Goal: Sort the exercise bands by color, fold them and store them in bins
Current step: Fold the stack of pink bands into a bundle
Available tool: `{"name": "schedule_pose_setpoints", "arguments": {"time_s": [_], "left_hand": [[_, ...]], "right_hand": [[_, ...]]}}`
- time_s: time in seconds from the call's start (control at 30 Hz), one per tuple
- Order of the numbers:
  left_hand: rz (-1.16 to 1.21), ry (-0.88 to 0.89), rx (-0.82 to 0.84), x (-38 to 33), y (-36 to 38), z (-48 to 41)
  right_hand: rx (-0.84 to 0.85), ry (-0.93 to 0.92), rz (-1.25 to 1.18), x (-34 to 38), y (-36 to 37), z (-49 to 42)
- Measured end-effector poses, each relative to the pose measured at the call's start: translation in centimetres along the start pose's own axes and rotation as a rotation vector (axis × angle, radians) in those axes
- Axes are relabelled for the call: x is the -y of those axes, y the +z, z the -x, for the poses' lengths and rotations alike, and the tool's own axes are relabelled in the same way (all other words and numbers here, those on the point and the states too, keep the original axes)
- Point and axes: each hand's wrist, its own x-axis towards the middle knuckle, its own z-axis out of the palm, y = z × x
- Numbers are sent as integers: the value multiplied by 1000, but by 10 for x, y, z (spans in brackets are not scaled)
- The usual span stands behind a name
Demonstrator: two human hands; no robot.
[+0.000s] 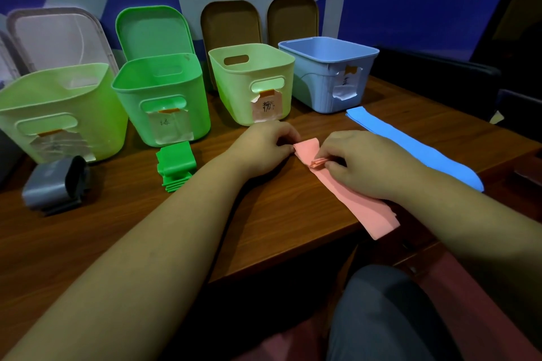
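A pink band (356,199) lies on the wooden table (278,214), its far end folded over. My left hand (264,146) pinches the folded far end, and my right hand (360,161) pinches the fold's edge just beside it. A long blue band (410,146) lies flat to the right. A folded green band (175,165) sits in front of the green bin (164,97). A folded grey band (55,184) rests in front of the light green bin (58,108) at left. Behind my hands stand a pale green bin (252,82) and a blue bin (328,73).
Each bin carries a taped paper label on its front. Bin lids (231,23) lean against the blue and white wall behind them. The table edge runs close below my arms, with my knee (381,311) under it. A dark chair (440,73) stands at the right.
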Motion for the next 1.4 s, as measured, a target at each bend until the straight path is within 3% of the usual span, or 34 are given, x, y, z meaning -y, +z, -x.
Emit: {"name": "schedule_pose_setpoints", "arguments": {"time_s": [0.17,0.33,0.63,1.0,1.2,1.4], "left_hand": [[-23,-28,-30,-2,2,-2],[1,-97,-55,-2,4,-4],[-57,-22,-17,-5,-1,2],[-6,-97,22,-5,-8,3],[50,-176,-26,2,-8,2],[176,-218,-22,3,-8,0]], "right_hand": [[18,-30,11,-1,-3,1],[-81,-31,27,-3,-5,1],[5,-61,63,4,-6,15],[-40,125,-208,-7,-3,-32],[336,121,-187,-12,-12,-65],[317,175,-157,-6,-25,-83]]}}
